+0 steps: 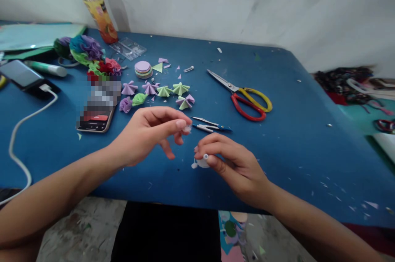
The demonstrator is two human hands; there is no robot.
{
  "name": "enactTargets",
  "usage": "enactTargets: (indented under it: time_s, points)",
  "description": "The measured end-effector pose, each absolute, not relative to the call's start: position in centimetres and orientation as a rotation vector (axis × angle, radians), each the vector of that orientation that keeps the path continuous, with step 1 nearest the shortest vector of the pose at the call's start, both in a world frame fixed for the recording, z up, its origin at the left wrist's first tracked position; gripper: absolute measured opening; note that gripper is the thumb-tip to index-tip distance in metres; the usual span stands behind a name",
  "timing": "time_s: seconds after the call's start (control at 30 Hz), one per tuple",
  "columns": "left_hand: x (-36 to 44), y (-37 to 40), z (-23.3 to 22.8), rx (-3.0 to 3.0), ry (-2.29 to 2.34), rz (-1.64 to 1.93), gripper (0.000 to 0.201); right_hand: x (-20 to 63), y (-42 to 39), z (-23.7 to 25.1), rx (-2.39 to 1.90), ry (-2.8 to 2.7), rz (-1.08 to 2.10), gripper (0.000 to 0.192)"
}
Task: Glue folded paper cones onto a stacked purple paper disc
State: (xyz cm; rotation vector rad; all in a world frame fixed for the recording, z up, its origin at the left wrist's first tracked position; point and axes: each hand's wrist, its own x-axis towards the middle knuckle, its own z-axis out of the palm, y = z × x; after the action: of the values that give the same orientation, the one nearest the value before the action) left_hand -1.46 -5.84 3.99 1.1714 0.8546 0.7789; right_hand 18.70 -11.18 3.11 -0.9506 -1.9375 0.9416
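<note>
My left hand [154, 132] is raised over the blue table, thumb and index finger pinching a small clear, whitish piece [187, 128]. Lower and to its right, my right hand [233, 163] is closed around a small white container [203, 163]. A round white tip with a hole faces up by the thumb, and a small white knob sticks out on the left. Most of the container is hidden by my fingers. Just beyond my hands lies a blue and silver pointed tool [212, 125]. Folded lilac and green paper pieces [165, 91] sit in rows past my left hand.
Large scissors [239, 95] with red and yellow handles lie at right centre. A phone [100, 107], a stack of paper discs [143, 69], ruffled flowers [86, 50] and a drink bottle [100, 17] stand left. A white cable [18, 130] runs off the front edge. Paper scraps dot the table [308, 142].
</note>
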Motion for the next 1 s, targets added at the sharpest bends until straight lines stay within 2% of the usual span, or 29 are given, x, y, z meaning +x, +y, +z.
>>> enactTargets:
  time_s: [0.5, 0.67, 0.73, 0.9, 1.0]
  points:
    - [-1.1, -4.1, 3.8, 0.726, 0.821, 0.792, 0.011, 18.8, -10.9, 2.6, -0.978, -1.932, 0.893, 0.013]
    - [-0.9, -3.7, 2.5, 0.689, 0.764, 0.840, 0.036, 18.9, -10.7, 2.3, -0.993, -1.918, 0.898, 0.012]
    - [-0.9, -3.5, 1.7, 0.856, 0.709, 0.758, 0.042, 19.0, -10.7, 2.3, -0.992, -1.916, 0.910, 0.012]
    - [-1.4, -3.0, 1.9, 1.546, 0.458, 0.241, 0.036, 19.1, -10.7, 2.3, -0.986, -1.924, 0.936, 0.013]
    - [-2.7, -2.5, 3.8, 1.909, 0.632, 0.181, 0.029, 19.2, -10.7, 2.6, -1.001, -1.914, 0.921, 0.015]
